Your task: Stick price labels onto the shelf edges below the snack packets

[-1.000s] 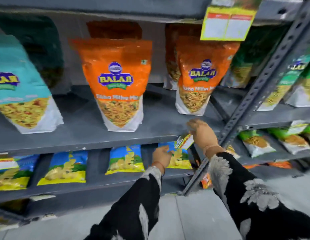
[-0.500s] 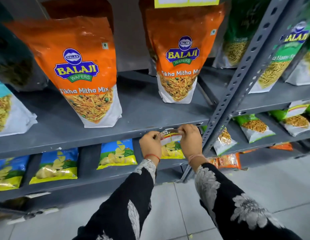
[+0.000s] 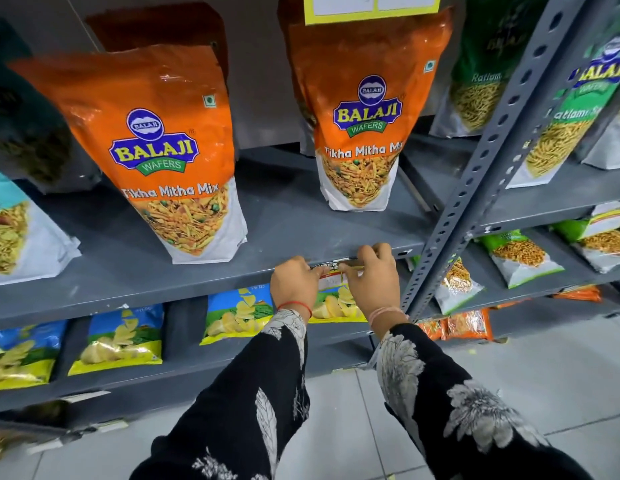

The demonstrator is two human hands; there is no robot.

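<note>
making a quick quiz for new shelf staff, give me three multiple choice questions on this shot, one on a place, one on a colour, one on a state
1. Where is the price label?
A. on the floor
B. on the shelf edge below the right orange packet
C. on the upright post

2. What colour are the two Tikha Mitha Mix packets?
A. orange
B. purple
C. black

3. What are the hands doing?
A. hanging free
B. lifting a packet
C. both pressing on the label

Answers:
1 B, it sits on the edge under that packet.
2 A, both fronts are orange.
3 C, the left hand and right hand flank the label, fingers on it.
</note>
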